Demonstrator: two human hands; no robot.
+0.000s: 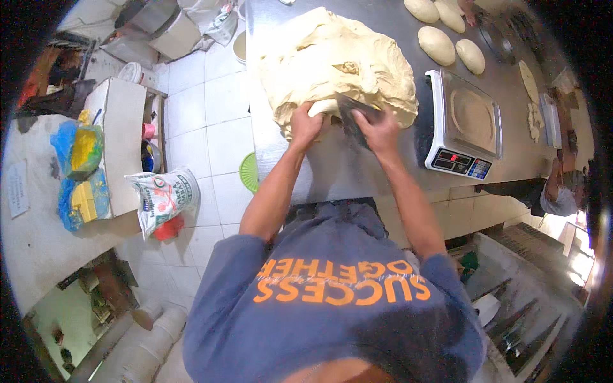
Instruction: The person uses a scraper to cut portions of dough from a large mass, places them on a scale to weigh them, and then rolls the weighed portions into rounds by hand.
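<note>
A large mass of pale dough (330, 62) covers the near left part of the metal worktable (335, 177). At its front edge my left hand (306, 125) grips a fold of the dough. My right hand (380, 129) holds a dark, flat dough scraper (352, 119), blurred, its blade against the dough beside my left hand. To the right stands a digital scale (462, 122) with a flat metal pan; its red display is lit.
Several shaped dough pieces (436, 45) lie beyond the scale. Dough strips (531, 100) rest at the table's far right, where another person (558, 191) is seen. A printed sack (165, 198) and a green lid (249, 172) are left of the table.
</note>
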